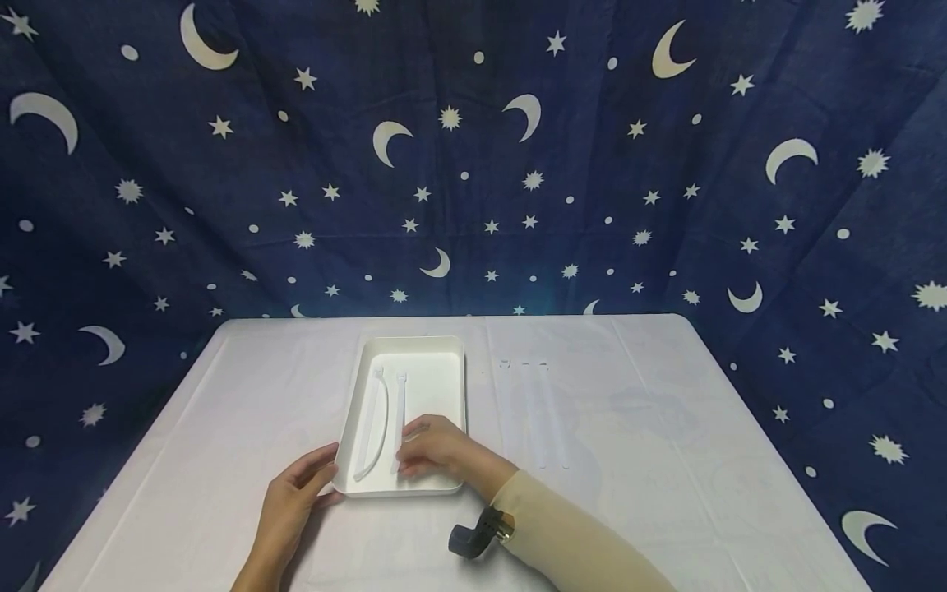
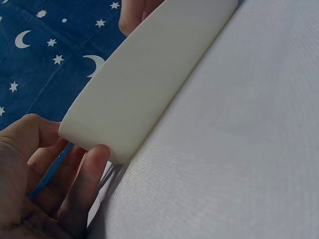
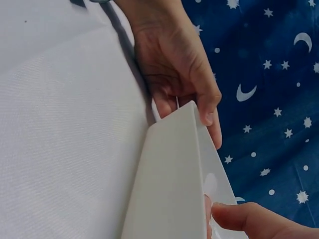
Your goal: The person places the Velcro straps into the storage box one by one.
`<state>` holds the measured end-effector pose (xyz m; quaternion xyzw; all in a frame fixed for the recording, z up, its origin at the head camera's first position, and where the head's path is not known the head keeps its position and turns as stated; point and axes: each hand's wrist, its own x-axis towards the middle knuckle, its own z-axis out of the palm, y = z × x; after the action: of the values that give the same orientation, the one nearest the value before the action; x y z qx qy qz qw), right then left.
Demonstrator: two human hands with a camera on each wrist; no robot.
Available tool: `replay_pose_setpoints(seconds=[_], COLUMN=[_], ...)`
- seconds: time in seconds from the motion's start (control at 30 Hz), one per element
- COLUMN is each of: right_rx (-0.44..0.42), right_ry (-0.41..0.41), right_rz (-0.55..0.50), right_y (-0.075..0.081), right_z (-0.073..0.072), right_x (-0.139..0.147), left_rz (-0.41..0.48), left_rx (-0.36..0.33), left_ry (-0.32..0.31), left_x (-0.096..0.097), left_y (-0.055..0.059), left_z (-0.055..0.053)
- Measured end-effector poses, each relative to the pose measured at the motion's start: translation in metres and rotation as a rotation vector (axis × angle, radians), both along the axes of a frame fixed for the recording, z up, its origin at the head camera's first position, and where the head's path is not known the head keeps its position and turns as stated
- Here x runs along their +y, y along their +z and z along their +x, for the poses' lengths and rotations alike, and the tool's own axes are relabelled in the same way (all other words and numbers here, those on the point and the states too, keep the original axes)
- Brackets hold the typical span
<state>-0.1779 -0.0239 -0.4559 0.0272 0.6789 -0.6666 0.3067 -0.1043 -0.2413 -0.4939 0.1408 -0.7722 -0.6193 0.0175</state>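
Observation:
A shallow white tray [image 1: 444, 485] lies on the table, and my left hand [image 1: 290, 499] grips its near left corner. In the left wrist view, fingertips of that hand [image 2: 45, 179] rest against the outside of the tray wall. Inside the tray, a thin white strip [image 1: 385, 419] with a small wider head lies bowed. Beside it runs a straighter white strip [image 1: 401, 399], its head toward the back. My right hand [image 1: 436, 448] reaches over the near part of the tray and pinches the lower part of the straighter strip; its fingers hide the exact contact.
Several faint, pale strips [image 1: 534, 415] lie side by side on the white-covered table [image 1: 651, 493], right of the tray. A dark blue curtain [image 1: 473, 148] with moons and stars hangs behind the table. A black device [image 1: 477, 538] is on the right wrist.

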Motion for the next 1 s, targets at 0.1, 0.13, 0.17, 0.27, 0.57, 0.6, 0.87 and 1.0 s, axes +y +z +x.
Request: replay_pose_setpoints(seconds=[0.1,0.13,0.17,0.27,0.57,0.6,0.87,1.0], right_rx=[0.006,0.011,0.014,0.026,0.022,0.028,0.174,0.228], right_ry=[-0.008,-0.012,-0.013,-0.017,-0.026,-0.024,0.014,0.013], right_rz=[0.025,0.031,0.038,0.059,0.074,0.086,0.274,0.29], right_y=[-0.002,-0.003,-0.003,-0.003,-0.002,-0.001,0.026,0.04], right_z=[0.0,0.001,0.001,0.001,0.003,0.003,-0.002,-0.008], right_x=[-0.001,-0.002,-0.002,-0.002,-0.002,-0.002,0.018,0.045], left_rz=[0.003,0.004,0.006,0.01,-0.006,-0.004,-0.021,-0.01], left_rx=[0.001,0.001,-0.001,-0.004,-0.018,-0.02,-0.025,-0.028], left_ry=[-0.003,-0.003,-0.002,-0.002,0.002,0.001,0.008,0.01], left_x=[0.0,0.0,0.0,0.0,-0.001,-0.001,0.0,-0.001], left_y=[0.0,0.0,0.0,0.0,0.0,0.0,0.0,0.0], left_z=[0.0,0.0,0.0,0.0,-0.001,-0.001,-0.001,-0.001])
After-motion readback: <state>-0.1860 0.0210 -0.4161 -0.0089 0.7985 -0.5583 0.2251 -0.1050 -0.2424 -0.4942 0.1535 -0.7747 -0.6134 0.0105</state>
